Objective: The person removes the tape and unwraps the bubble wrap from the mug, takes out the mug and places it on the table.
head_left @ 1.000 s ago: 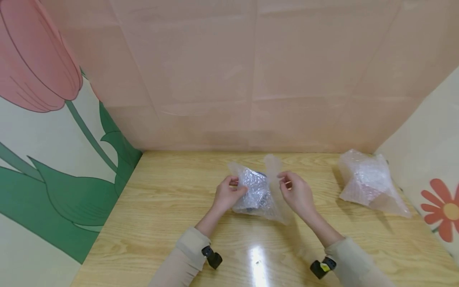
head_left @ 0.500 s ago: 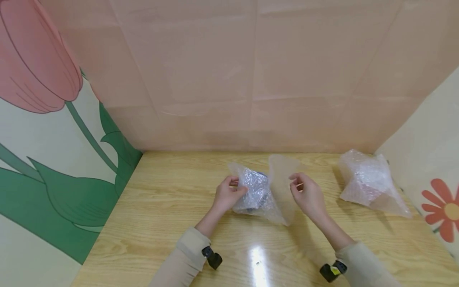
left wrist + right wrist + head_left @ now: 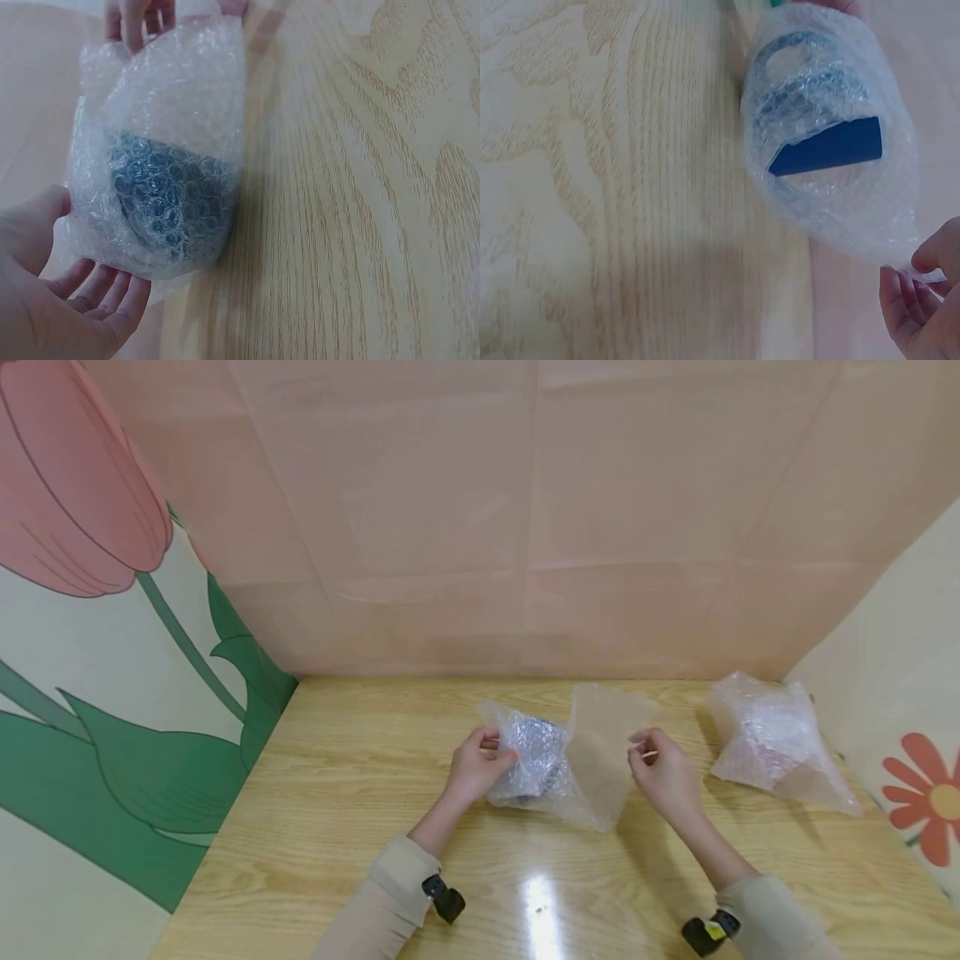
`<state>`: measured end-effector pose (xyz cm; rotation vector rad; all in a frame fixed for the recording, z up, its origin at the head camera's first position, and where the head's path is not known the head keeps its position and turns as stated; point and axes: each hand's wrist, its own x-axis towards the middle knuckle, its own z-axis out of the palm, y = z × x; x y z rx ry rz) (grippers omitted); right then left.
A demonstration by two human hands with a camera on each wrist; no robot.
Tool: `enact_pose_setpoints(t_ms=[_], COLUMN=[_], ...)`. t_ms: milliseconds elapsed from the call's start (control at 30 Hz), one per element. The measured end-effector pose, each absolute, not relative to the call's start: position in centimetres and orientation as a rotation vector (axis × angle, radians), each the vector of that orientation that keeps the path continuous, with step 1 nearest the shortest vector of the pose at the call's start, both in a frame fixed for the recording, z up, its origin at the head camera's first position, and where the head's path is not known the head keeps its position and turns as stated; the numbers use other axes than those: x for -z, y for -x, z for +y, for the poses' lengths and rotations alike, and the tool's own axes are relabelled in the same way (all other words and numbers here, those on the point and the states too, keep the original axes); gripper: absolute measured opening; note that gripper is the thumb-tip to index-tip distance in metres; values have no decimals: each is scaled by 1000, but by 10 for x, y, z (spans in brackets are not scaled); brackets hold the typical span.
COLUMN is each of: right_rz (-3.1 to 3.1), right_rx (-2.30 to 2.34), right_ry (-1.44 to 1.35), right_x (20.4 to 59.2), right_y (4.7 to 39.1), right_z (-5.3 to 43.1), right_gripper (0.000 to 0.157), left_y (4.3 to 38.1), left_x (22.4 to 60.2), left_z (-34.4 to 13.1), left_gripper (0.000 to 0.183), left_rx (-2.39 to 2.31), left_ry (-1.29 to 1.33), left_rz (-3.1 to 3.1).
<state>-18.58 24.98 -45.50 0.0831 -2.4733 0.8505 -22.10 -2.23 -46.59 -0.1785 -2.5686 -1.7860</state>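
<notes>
A sheet of bubble wrap (image 3: 603, 752) lies partly folded around a dark blue mug-like object (image 3: 832, 148) in the middle of the table. My left hand (image 3: 474, 768) holds the wrapped left side, thumb on top and fingers at the edge. The loose flap stretches toward my right hand (image 3: 669, 777), which pinches its edge between thumb and fingers. In the right wrist view the blue side shows bare under the open flap, and a looped part like a handle appears through the film. The left wrist view shows the blue body only through the bubbles.
Another bubble-wrapped bundle (image 3: 776, 735) stands at the table's right, near the flower-printed side wall (image 3: 900, 693). The wooden table (image 3: 315, 793) ends at a pink backdrop (image 3: 450, 527). A tulip-printed panel (image 3: 172, 760) bounds the left.
My right hand has moved to the right and drawn the bubble wrap flap out, spreading it wider. The left hand and the other bundle have stayed in place.
</notes>
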Motion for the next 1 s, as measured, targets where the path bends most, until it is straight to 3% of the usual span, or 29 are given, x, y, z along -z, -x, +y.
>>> enact_pose_setpoints(t_ms=[1000], right_rz=[-2654], right_rx=[-909], right_ry=[301], right_x=[483], right_y=[191], right_z=[284], right_gripper=[13], left_y=[221], left_x=[464], left_z=[-19], left_gripper=[42], left_rx=[1784], left_ry=[167], left_rz=[-2592])
